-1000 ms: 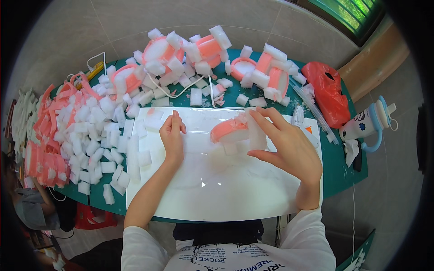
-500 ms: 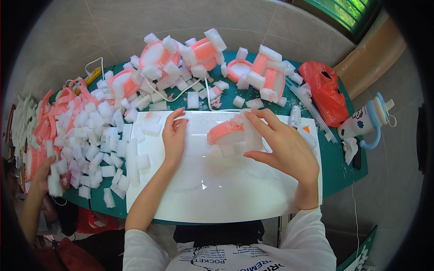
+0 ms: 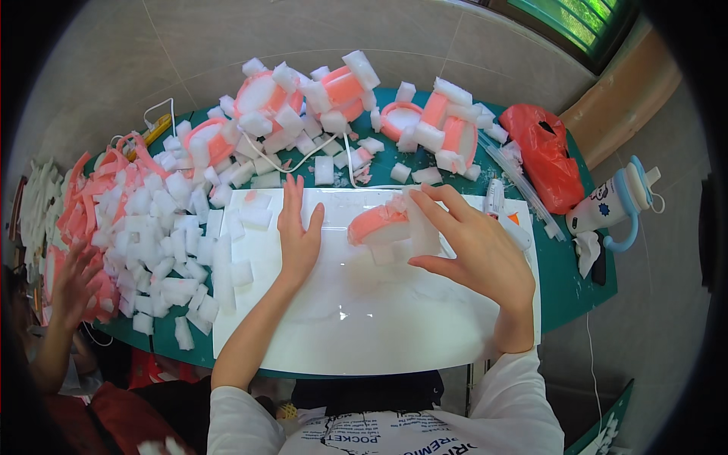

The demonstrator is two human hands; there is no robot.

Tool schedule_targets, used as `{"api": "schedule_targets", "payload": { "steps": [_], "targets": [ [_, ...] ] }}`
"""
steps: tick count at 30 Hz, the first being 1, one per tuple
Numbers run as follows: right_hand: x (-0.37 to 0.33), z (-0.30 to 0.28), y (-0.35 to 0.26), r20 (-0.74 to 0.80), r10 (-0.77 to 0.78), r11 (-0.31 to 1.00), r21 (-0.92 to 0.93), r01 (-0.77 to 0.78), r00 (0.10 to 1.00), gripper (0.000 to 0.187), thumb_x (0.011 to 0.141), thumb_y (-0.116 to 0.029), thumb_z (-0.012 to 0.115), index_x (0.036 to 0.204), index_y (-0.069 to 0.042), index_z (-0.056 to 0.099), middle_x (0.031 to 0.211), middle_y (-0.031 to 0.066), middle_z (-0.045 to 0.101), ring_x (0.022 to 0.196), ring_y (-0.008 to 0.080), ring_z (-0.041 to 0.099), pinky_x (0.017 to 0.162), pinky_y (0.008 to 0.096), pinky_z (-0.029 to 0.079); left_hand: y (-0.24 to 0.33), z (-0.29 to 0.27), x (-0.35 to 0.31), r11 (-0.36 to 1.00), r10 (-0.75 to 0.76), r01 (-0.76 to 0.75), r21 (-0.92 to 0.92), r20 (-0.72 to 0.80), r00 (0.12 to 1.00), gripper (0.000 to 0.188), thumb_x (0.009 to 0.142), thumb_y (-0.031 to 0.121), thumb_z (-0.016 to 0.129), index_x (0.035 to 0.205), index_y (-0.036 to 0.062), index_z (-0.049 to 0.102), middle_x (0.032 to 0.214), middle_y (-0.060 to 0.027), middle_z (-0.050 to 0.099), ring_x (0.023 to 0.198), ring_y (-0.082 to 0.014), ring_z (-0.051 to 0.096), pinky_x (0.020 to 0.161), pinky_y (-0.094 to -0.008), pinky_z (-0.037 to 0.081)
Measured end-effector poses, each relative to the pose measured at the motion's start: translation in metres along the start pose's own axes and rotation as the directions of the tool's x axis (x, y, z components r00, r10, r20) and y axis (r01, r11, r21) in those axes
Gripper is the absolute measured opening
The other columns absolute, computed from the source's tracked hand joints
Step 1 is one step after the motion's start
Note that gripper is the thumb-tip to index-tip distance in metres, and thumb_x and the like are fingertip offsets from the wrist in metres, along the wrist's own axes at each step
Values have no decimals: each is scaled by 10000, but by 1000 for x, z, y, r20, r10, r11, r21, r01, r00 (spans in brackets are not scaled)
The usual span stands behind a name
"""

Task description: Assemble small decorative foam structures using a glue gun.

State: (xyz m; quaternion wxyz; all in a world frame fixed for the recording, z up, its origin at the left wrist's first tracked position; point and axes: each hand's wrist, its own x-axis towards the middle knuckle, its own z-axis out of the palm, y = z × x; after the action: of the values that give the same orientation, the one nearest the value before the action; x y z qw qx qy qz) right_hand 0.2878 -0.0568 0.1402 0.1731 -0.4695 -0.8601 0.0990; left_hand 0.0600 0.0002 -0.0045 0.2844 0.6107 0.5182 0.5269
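Observation:
On the white board [image 3: 334,326] stands a pink foam ring piece [image 3: 377,220] with white foam blocks stuck to it. My right hand [image 3: 481,262] spans one upright white foam block [image 3: 425,226] at the ring's right end, fingers at its top and thumb near its lower edge. A smaller white block [image 3: 381,252] is under the ring's front. Left of the ring, my left hand [image 3: 300,241] is raised over the board, its fingers stretched and thumb apart, holding nothing. A glue gun [image 3: 516,230], partly hidden, lies beyond my right hand.
Loose white foam blocks [image 3: 163,220] and pink foam strips [image 3: 91,197] heap at left, where another person's hand [image 3: 73,288] is raised. Pink rings with blocks [image 3: 262,95] line the back. At right are clear sticks [image 3: 523,182], a red bag [image 3: 542,155] and a tumbler [image 3: 607,205].
My left hand has straightened its fingers upward and shifted slightly right. My right hand and the ring have stayed put. The other person's hand has let go of its foam blocks.

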Motion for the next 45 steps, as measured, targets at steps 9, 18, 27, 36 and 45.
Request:
{"api": "schedule_targets", "payload": {
  "steps": [9,18,27,36,45],
  "targets": [
    [1,2,2,-29,-13,1000,-15,12,1000,675,664,-235,746,1234,-52,437,1201,100,454,907,289,573,702,335,480,18,2,-8,962,238,-249,107,111,965,669,819,239,580,1363,25,256,1301,-132,432,1209,-304,375,1005,-398,204],
    [3,1,7,-45,-74,997,4,75,996,665,652,-210,752,1223,-42,453,1244,116,433,1078,290,487,829,353,444,18,6,-16,910,392,-413,18,282,876,542,669,76,741,1161,62,513,1087,-116,558,1009,-277,520,838,-335,429],
    [7,5,14,-66,-154,987,28,156,986,659,636,-220,763,1197,-11,489,1254,146,468,1147,310,450,943,356,378,20,8,-15,915,392,-403,-15,266,881,480,682,41,720,1128,52,540,969,-103,601,838,-243,572,728,-308,471],
    [12,9,22,-51,-158,983,84,162,986,636,620,-191,763,1146,45,495,1232,168,473,1105,310,473,932,355,388,19,11,-16,908,415,-417,-44,240,878,467,688,43,714,1124,54,548,938,-95,599,801,-226,566,697,-291,470],
    [15,9,27,-31,-122,985,121,125,992,671,591,-237,790,1169,-17,529,1215,155,507,1092,303,506,913,345,412,19,12,-19,909,400,-417,21,242,884,467,675,21,712,1108,4,538,917,-115,602,790,-208,589,717,-268,476]
  ]
}}
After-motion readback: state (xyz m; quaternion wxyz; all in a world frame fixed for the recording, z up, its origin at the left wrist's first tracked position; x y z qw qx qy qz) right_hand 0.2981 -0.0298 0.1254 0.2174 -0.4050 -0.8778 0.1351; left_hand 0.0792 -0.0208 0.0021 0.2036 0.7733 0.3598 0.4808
